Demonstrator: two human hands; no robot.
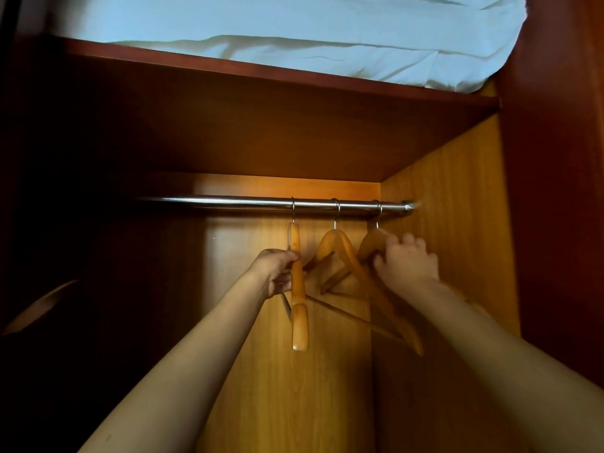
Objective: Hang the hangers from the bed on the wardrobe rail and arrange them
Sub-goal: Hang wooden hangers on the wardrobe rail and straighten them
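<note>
Three wooden hangers hang by metal hooks from the chrome wardrobe rail (228, 201), all on its right half. The left hanger (299, 308) is turned edge-on to me, and my left hand (276, 273) grips its upper arm. The middle hanger (340, 248) hangs free at an angle between my hands. My right hand (407, 264) holds the top of the right hanger (371, 243), close to the wardrobe's right wall. That hanger's lower part is blurred and partly hidden behind my right forearm.
A wooden shelf (294, 76) runs above the rail, with folded white bedding (294, 34) on it. The wardrobe's right side wall (457, 223) stands close to my right hand. The left part of the wardrobe is dark, with a curved wooden shape (42, 305) low down.
</note>
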